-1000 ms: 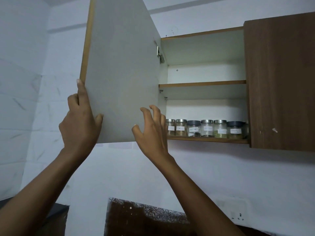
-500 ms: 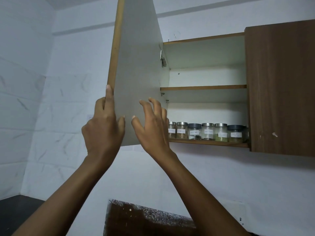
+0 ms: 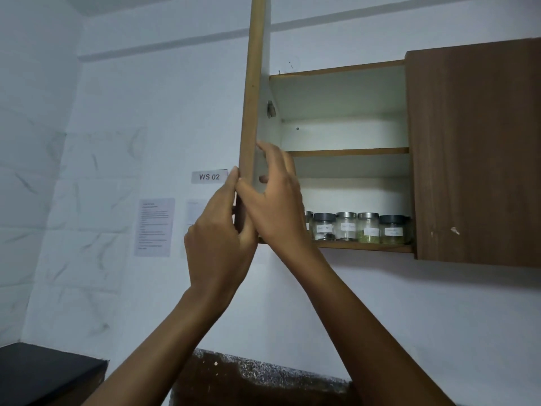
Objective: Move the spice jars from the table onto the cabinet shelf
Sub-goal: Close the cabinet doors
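Several glass spice jars with paper labels and metal or dark lids stand in a row on the bottom cabinet shelf. The left cabinet door stands open, its brown edge facing me. My left hand grips that edge from the outer side. My right hand holds the door from the white inner side, its fingers spread on the face. It hides the leftmost jars. Neither hand holds a jar.
The right cabinet door is closed. The middle shelf carries nothing. A "WS 02" label and paper sheets hang on the white wall. A dark counter and a speckled slab lie below.
The door has swung from showing its broad white inner face to standing edge-on. Both hands came together on its free edge, and my view shifted left.
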A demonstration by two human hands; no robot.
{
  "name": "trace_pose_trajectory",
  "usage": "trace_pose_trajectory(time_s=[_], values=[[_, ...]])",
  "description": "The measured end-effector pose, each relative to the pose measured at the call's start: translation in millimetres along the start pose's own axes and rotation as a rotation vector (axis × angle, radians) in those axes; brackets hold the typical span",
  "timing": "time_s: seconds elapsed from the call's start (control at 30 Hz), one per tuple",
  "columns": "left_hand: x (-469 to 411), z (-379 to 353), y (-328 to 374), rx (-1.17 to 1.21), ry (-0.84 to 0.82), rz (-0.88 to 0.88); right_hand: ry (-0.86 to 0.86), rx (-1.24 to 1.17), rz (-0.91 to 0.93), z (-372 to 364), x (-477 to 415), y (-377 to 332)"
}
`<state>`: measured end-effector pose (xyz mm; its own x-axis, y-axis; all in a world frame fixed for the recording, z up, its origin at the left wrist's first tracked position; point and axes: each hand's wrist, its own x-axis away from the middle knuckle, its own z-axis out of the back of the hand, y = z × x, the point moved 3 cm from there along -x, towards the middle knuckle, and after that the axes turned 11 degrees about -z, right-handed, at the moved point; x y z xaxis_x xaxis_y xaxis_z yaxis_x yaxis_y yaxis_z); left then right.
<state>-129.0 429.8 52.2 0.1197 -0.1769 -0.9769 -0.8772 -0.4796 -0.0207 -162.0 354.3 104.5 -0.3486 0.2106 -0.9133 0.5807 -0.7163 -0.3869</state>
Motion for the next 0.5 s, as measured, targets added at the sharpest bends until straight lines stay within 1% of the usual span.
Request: trace_pose_trajectory(time_s=[0.13,0.23,0.37,0.5], values=[[5,-20,16,0.128,0.043,0.008,0.048,-0.044,-0.021,22,-2,15],[10,-40,29,0.169,0.045,-0.034,0.089,-0.036,-0.024,41,-2,31],[17,-70,48,0.193,0.011,-0.114,0.159,0.022,-0.006,71,-4,61],[22,-116,64,0.209,-0.058,-0.170,0.222,0.082,-0.011,102,-11,99]])
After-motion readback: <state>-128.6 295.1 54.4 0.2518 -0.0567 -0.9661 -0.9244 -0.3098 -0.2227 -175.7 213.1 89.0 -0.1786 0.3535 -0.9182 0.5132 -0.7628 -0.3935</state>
